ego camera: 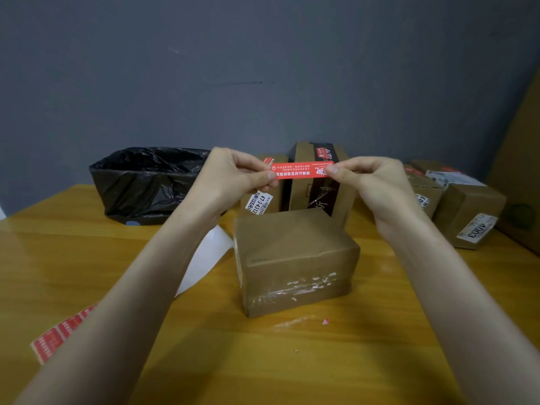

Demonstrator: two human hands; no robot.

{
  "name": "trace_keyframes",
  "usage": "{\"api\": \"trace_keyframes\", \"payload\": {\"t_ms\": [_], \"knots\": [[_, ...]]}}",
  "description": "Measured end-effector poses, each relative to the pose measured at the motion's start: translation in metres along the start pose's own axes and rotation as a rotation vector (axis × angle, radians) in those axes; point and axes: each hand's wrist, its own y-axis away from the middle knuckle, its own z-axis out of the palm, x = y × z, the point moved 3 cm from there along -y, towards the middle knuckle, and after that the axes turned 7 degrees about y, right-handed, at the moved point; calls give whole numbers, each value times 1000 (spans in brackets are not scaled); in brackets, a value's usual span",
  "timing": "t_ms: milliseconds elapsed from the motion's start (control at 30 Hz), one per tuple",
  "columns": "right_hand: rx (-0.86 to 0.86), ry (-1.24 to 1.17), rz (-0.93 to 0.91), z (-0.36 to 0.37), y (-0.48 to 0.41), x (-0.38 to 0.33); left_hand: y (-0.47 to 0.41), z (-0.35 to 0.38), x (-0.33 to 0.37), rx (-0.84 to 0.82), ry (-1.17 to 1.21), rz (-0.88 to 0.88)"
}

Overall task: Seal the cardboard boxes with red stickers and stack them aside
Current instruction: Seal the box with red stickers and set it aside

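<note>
While both hands, left hand (233,173) and right hand (368,178), pinch the red sticker (302,170) taut crosswise, the cardboard box (295,258) sits directly below, mid-frame, equally near both.

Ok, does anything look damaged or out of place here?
Yes: the near cardboard box has torn white residue across its front face, as if a label was peeled off. A small red scrap lies on the table just in front.

Head view: worn on the person's head, above the table's (87,258) near edge.
Facing: forward and down, toward the grey wall (263,68).
Nearness: close; left hand (233,173) and right hand (371,179) sit mid-frame.
</note>
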Motion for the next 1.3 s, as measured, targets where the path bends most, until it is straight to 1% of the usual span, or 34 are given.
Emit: {"api": "trace_keyframes", "payload": {"t_ms": [167,267,367,433,500,567,633,700,733,800,867,900,933,1000,1133,1233,1300], "knots": [[-43,48,-45,1,2,-8,-6,2,-8,-26,-282,22],[-40,70,-28,1,2,-9,-5,3,-6,-39,-420,64],[-77,97,-22,2,3,-8,-5,5,-4,-64,-534,85],[-113,137,-27,2,4,-8,-8,2,-8,-55,-607,68],[-119,169,-49,0,3,-9,-11,-4,-11,-1,-680,67],[-116,242,-106,-5,3,-14,-11,-8,-6,62,-705,117],[-151,430,-199,-6,3,-22,-7,-3,4,56,-672,206],[-203,641,-286,-5,6,-28,-2,9,9,-39,-711,234],[-204,719,-317,-5,6,-30,0,14,6,-122,-781,189],[-155,792,-339,-11,4,-32,4,21,-6,-376,-926,-28],[-95,785,-318,-21,0,-31,11,22,-17,-684,-961,-244],[-76,770,-302,-25,-2,-30,14,23,-20,-797,-949,-288],[-69,759,-284,-28,-4,-28,16,23,-22,-870,-946,-294],[-81,738,-255,-31,-6,-23,17,25,-23,-911,-950,-252],[-121,666,-229,-27,-7,-19,12,25,-23,-824,-817,-127],[-155,589,-199,-25,-7,-18,8,10,-19,-793,-645,-141],[-259,518,-146,-21,-3,-18,6,-1,-18,-814,-518,-170]]}}
